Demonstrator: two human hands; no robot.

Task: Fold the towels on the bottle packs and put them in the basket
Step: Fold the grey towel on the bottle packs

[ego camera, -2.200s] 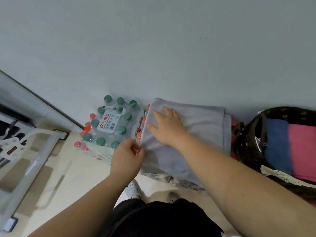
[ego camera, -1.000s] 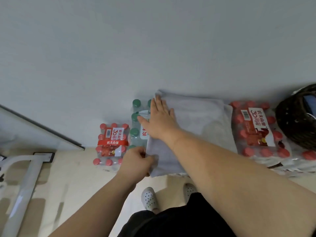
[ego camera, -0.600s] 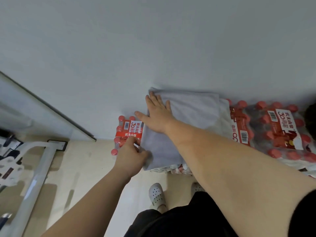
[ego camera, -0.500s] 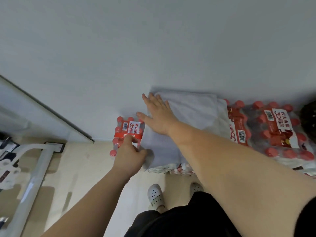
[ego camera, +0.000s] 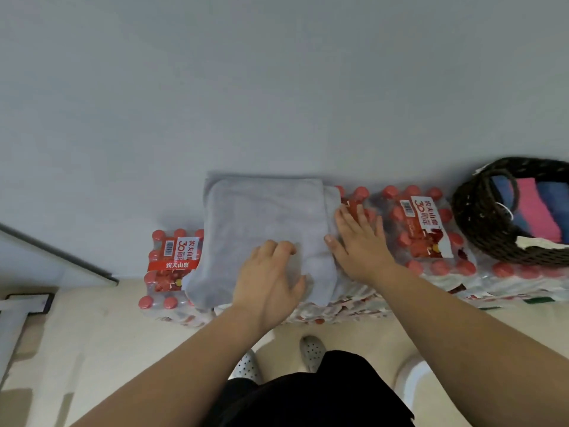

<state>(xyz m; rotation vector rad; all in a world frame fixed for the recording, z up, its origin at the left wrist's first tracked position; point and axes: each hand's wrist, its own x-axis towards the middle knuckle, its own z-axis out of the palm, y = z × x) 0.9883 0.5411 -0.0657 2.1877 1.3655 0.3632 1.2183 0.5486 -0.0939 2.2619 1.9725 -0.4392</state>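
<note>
A folded grey towel [ego camera: 258, 223] lies flat on top of red-capped bottle packs [ego camera: 421, 229] against the wall. My left hand [ego camera: 271, 285] rests on the towel's near edge with its fingers bent over the cloth. My right hand [ego camera: 357, 238] lies flat with straight fingers at the towel's right edge, partly on the pack beside it. A dark woven basket [ego camera: 480, 217] stands at the right on the packs, holding folded blue and pink towels [ego camera: 535, 211].
Another red-labelled bottle pack [ego camera: 172, 266] sits left of the towel. The grey wall runs right behind the packs. A white frame [ego camera: 18, 315] stands on the beige floor at the left. My feet in white perforated shoes [ego camera: 311, 349] are just before the packs.
My right hand moved from the towel's left side to its right edge. My left hand let go of the near left corner and shifted right onto the towel. The basket came back into view.
</note>
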